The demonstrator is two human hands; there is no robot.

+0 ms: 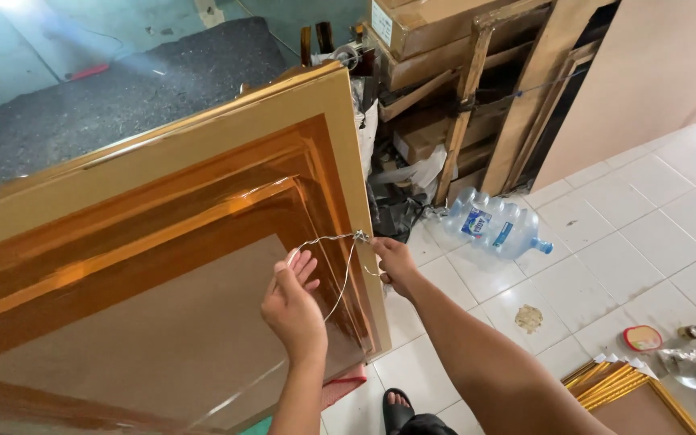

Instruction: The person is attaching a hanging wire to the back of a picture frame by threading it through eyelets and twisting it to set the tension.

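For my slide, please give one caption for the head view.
Both hands, left hand and right hand, hold thin wire at the back of a large gold picture frame.

Counted: two hands, left hand (293, 304) and right hand (394, 263), both on one wire (340, 278) against one large golden frame (155, 234). Right of the hands, two clear water jugs (493, 225) lying on the floor. Lower right, one stack of small golden frames (630, 395) and one round lid (643, 338).
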